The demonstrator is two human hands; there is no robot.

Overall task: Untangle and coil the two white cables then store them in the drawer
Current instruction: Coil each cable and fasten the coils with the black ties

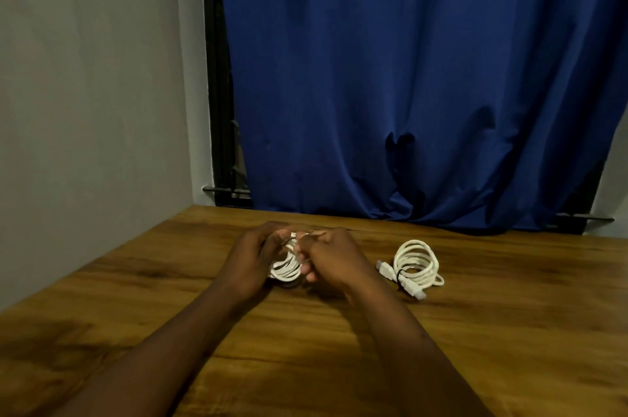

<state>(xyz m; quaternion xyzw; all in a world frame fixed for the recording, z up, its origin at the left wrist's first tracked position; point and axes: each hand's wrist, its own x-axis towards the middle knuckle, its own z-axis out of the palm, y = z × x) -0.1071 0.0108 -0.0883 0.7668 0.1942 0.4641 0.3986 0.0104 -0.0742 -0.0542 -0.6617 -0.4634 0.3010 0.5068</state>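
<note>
A coiled white cable [287, 268] sits between my two hands just above the wooden table [339, 348]. My left hand [253, 255] wraps around its left side, and my right hand [331, 257] pinches its loops and a small end piece near the top. Much of that coil is hidden by my fingers. A second white cable [415, 263] lies coiled on the table to the right, bound by a thin dark tie, with its plugs sticking out at the lower left. No drawer is in view.
A blue curtain [407, 76] hangs behind the table's far edge. A grey wall [95, 76] runs along the left side, with a dark window frame [221, 110] beside the curtain.
</note>
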